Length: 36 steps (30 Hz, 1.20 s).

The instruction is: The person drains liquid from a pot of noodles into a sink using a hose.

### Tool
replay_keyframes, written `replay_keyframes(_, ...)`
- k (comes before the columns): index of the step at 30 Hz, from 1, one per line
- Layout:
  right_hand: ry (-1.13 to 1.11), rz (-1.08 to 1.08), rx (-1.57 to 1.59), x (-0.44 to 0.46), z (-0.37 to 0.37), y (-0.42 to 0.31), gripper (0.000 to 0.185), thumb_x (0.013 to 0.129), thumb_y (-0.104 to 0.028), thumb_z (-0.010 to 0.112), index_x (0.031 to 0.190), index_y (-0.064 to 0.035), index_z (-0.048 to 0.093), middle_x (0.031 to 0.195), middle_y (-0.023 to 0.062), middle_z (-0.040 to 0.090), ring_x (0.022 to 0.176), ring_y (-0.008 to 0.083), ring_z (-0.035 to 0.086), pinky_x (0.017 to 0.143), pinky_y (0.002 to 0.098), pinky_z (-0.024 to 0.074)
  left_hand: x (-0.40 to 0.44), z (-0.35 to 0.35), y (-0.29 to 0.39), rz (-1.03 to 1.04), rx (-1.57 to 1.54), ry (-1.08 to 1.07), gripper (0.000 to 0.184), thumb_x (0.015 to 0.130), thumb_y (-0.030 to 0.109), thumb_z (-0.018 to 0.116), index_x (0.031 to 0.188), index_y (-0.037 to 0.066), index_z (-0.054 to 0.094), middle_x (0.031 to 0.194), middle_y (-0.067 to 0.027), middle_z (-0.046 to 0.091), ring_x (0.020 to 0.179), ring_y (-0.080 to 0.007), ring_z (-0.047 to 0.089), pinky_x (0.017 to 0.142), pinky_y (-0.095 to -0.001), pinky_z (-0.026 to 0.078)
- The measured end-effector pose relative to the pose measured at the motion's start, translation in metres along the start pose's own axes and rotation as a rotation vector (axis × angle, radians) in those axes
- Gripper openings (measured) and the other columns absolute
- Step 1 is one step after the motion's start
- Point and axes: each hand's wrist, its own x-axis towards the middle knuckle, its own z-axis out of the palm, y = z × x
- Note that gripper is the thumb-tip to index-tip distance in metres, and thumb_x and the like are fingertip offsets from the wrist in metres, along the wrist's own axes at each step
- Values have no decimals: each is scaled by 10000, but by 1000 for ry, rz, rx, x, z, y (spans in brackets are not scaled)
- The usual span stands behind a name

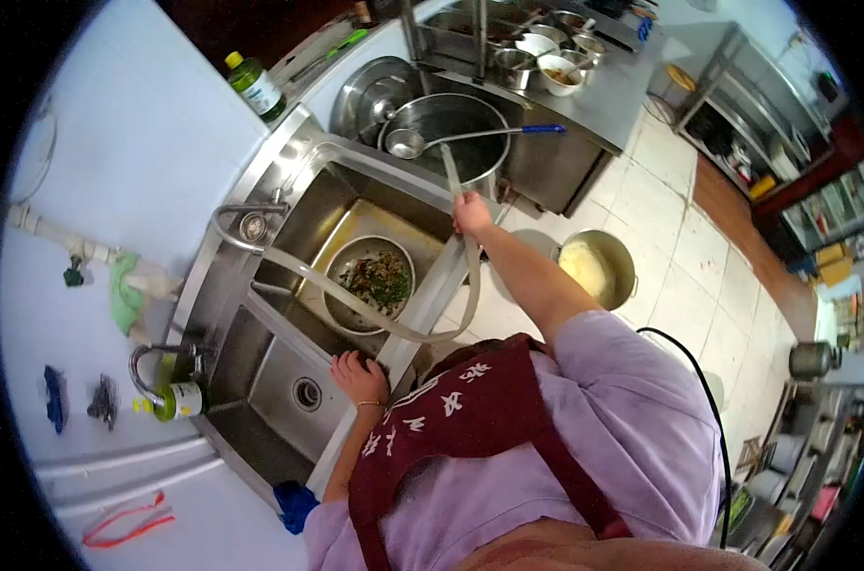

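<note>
My right hand point(472, 215) is closed around a pale flexible hose point(363, 306) near its far end. From the faucet point(234, 228) the hose sags across the sink, loops back up through my fist and ends over the large metal pot point(489, 181). Across that pot's mouth lies a ladle point(406, 144) with a blue handle end. My left hand point(360, 379) rests on the sink's front rim, fingers spread, holding nothing. In the farther sink basin point(308, 271) sits a round metal bowl point(331, 303) with chopped greens and brownish bits.
The nearer basin point(279, 366) has a round drain. Bottles point(258, 88) stand along the sink's back edge. On the tiled floor is a pot point(624, 269) with yellowish contents. Bowls point(558, 76) and metal containers crowd the steel counter. A black cable point(720, 419) runs beside me.
</note>
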Motion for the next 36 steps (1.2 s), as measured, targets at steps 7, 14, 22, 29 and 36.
replay_keyframes(7,71,-48,106,28,7,42,287,882,-245,440,959,31,457,664,95,518,482,174,502,431,324,424,-4,17,-17,169,32,55,356,804,213,483,1086,-3,495,1161,-168,470,1194,-360,325,1022,-513,194)
replay_keyframes(14,50,-30,284,-15,-7,12,331,854,-258,441,880,63,515,663,170,579,499,245,575,450,384,448,10,-13,36,596,-263,74,403,786,197,561,1144,30,478,1148,-145,478,1174,-361,352,993,-507,251)
replay_keyframes(22,-11,-52,426,-29,-18,-4,345,884,-287,442,891,55,492,621,151,554,450,226,537,420,374,428,44,-17,98,815,-39,-429,454,635,348,736,987,108,575,931,-58,544,998,-273,483,974,-437,291)
replay_keyframes(29,-53,10,425,-39,-27,4,284,889,-250,422,920,26,479,594,90,496,429,180,468,390,333,386,33,-28,81,781,-42,-423,311,644,331,736,774,89,591,836,-72,532,854,-282,500,838,-420,361)
replay_keyframes(36,-18,-8,569,-50,-35,6,312,876,-244,433,1007,33,490,608,95,497,438,195,473,370,350,387,31,-24,78,830,-64,-441,307,668,333,720,792,78,602,807,-69,563,862,-276,502,836,-411,359)
